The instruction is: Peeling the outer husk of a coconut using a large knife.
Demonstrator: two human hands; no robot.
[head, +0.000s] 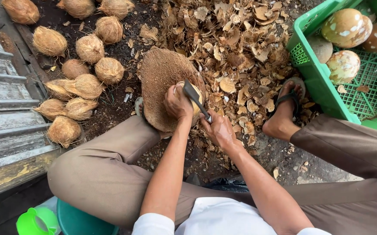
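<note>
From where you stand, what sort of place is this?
Probably an outdoor coconut-shelling spot: husked coconuts piled on dark ground, a heap of shell chips, and a green crate holding peeled ones.

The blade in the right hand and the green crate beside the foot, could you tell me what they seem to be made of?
Blade: dull grey, flat and thin, likely metal. The right hand hides its handle. Green crate: probably moulded plastic, with uniform bright colour and a lattice of regular holes.
</note>
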